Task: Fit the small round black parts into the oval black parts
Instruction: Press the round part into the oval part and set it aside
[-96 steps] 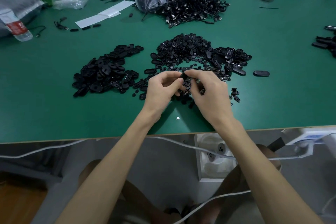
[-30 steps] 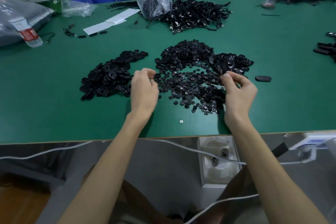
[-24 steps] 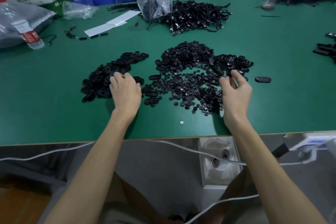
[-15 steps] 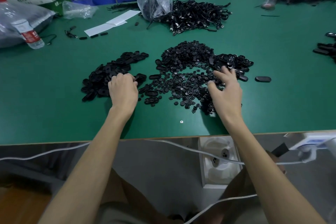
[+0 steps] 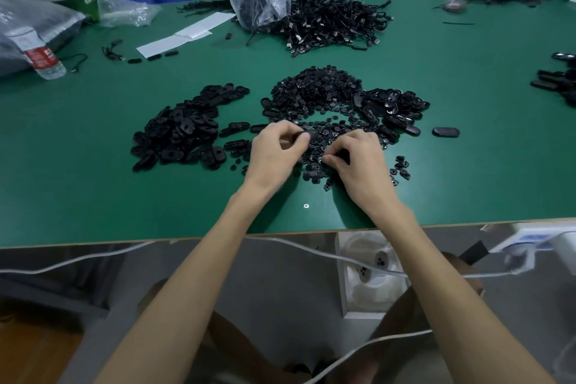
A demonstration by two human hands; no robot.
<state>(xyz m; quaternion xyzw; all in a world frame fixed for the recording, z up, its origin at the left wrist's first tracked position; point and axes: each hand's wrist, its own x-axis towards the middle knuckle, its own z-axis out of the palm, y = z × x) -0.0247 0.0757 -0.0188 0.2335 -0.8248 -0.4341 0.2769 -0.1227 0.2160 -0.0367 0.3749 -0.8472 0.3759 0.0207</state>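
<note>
Water bottle [image 5: 43,59] lies at the far left of the green table [image 5: 93,196]. Nearer the middle, a heap of oval black parts [image 5: 184,131] spreads out on the left. Just right of it is the left hand [image 5: 274,153], its fingers curled and its thumb and fingertips pinching one oval black part [image 5: 307,135] above the table. Past the hands, the small round black parts [image 5: 318,93] lie heaped at centre, and a thin scatter of them reaches between and under both hands. The right hand [image 5: 358,159] is close beside the left, its fingers bent down into that scatter with thumb and forefinger drawn together; I cannot tell whether it holds a round part. Further right sits a second heap of ovals [image 5: 392,109], then a lone oval [image 5: 445,131] apart from it.
</note>
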